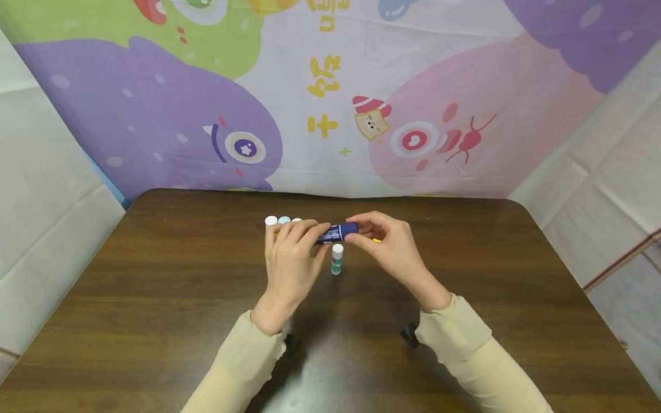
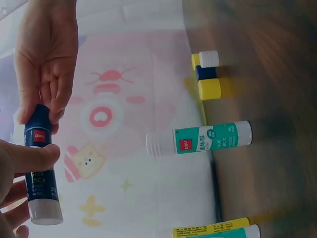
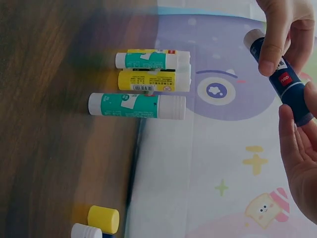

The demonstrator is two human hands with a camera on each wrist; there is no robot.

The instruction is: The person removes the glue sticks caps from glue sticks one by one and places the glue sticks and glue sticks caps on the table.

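My left hand grips the body of a dark blue glue stick, raised above the table and lying nearly level in the head view. At its other end my right hand pinches the blue cap between thumb and fingers. The cap sits in line with the body, and the white base points away from it. Just below the hands a green-and-white glue stick stands upright on the table, its ridged white end up.
Behind my left hand several more glue sticks stand close together, among them a yellow one and a green one. Beyond my right hand is a small group of loose caps, with a yellow cap and a white cap. A printed cloth hangs behind the table.
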